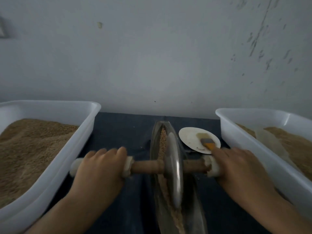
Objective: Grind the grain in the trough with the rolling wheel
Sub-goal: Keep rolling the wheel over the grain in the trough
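In the middle, I've got the wheel (174,171) sitting in the trough (156,132) on the grain (163,141), left hand (99,168) and right hand (236,168) both clamped around its handle ends.

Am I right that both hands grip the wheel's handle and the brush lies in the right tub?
Not quite. In the head view both hands, left and right, do grip the handle, but the brush lies on the small plate, not in the right tub.

Stained pale wall (152,56), dim light
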### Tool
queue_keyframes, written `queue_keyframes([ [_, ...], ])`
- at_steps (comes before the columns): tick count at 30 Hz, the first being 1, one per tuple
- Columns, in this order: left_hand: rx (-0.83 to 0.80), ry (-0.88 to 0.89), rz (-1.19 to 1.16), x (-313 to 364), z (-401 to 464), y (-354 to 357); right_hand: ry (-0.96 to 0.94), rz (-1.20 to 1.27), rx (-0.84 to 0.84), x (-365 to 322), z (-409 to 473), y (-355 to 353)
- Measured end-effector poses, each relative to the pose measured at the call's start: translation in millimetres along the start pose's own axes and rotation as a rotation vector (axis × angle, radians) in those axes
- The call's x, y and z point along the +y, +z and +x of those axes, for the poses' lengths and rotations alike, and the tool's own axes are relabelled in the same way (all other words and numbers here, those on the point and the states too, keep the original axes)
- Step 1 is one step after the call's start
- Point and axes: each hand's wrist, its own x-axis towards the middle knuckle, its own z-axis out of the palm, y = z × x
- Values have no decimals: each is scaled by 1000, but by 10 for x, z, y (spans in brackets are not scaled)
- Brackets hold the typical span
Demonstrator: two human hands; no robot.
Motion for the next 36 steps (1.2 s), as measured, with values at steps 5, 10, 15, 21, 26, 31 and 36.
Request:
queue_keyframes([
  [5,49,130,-73,-31,-272,-256,-2,-54,-297,52,-127,-273],
  [10,-72,71,10,27,-72,-196,116,1,-494,92,-29,-139],
  [15,-98,-127,15,-94,246,229,78,-93,-105,79,337,142],
  [21,-122,-184,-8,-264,654,468,67,-166,17,137,914,382],
  [26,-234,-159,-53,-253,582,418,20,-171,68,109,737,336],
  [31,-305,-142,-95,-202,151,177,-20,-113,-4,72,189,11],
  [36,-438,-97,-106,-235,-137,15,-21,6,-58,73,-201,-335],
])
